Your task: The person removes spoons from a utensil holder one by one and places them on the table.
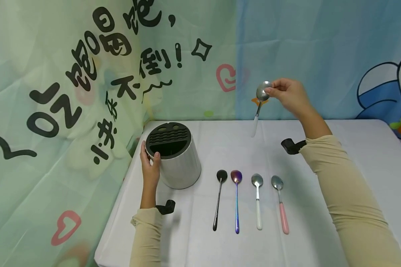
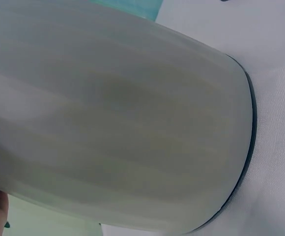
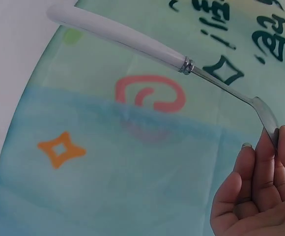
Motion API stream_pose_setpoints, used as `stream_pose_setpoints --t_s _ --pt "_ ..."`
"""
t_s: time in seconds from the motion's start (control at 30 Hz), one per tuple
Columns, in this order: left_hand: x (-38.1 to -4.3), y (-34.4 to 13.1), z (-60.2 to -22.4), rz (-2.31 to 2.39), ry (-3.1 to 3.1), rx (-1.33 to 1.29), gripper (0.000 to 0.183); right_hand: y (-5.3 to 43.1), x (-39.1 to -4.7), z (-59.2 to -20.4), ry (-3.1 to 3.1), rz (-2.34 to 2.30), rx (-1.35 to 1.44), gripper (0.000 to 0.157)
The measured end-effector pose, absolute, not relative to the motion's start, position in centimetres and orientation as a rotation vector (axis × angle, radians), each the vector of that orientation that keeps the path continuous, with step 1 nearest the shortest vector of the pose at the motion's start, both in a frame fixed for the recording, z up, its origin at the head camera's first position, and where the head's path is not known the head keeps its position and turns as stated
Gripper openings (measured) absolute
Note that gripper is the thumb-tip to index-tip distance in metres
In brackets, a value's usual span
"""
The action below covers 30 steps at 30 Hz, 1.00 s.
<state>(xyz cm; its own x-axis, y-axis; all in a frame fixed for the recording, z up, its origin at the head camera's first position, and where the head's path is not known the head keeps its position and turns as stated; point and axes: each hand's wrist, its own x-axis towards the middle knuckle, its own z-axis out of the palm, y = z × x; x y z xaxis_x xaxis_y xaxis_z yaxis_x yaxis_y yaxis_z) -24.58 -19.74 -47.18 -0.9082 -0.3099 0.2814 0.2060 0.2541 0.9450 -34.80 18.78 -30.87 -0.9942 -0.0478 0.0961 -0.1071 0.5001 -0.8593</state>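
My right hand (image 1: 289, 94) pinches a spoon (image 1: 256, 120) by its silver bowl, high above the back of the table. The spoon's white handle (image 3: 123, 37) hangs downward, joined to the metal neck by a small silver collar. At the left, a pale grey cylindrical utensil holder (image 1: 180, 172) stands upright, its black lid pierced by slots, round holes and a larger opening. My left hand (image 1: 149, 172) rests against its near left side, thumb and fingers extended close to the rim. In the left wrist view the holder's wall (image 2: 132, 123) hides most of that hand.
On the white tablecloth (image 1: 200, 244) lie a black spoon (image 1: 218, 200), a purple-blue spoon (image 1: 236, 200), a white-handled spoon (image 1: 258, 207) and a pink-handled spoon (image 1: 282, 213), side by side with bowls away from me. A printed curtain (image 1: 194, 96) hangs behind and at left.
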Motion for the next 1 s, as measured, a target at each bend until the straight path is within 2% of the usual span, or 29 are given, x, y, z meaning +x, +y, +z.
stream_pose_setpoints --t_s 0.27,0.43,0.67,0.8,0.9,0.93,1.0 --pt "-24.7 -19.8 -47.3 -1.702 -2.123 0.08 0.096 22.7 -33.7 -32.2 -2.735 1.412 0.074 0.03" --pt "-23.4 -19.0 -45.2 -1.725 -2.123 0.081 0.094 24.8 -32.8 -33.4 -2.797 1.348 0.018 0.044" --pt "-22.7 -18.5 -44.0 -1.719 -2.113 0.076 0.099 28.4 -32.9 -37.5 -2.916 1.299 -0.014 0.055" --pt "-22.7 -18.6 -44.0 -1.721 -2.11 0.063 0.097 30.6 -32.9 -40.2 -2.954 1.32 0.024 0.054" --pt "-22.6 -18.5 -44.0 -1.725 -2.103 0.057 0.096 30.7 -32.0 -40.9 -3.018 1.247 0.026 0.05" --pt "-22.6 -18.5 -44.0 -1.726 -2.101 0.053 0.096 30.3 -31.3 -40.7 -3.071 1.188 -0.001 0.053" --pt "-22.6 -18.5 -44.0 -1.728 -2.1 0.051 0.096 30.0 -30.3 -40.9 -3.11 1.153 0.007 0.049"
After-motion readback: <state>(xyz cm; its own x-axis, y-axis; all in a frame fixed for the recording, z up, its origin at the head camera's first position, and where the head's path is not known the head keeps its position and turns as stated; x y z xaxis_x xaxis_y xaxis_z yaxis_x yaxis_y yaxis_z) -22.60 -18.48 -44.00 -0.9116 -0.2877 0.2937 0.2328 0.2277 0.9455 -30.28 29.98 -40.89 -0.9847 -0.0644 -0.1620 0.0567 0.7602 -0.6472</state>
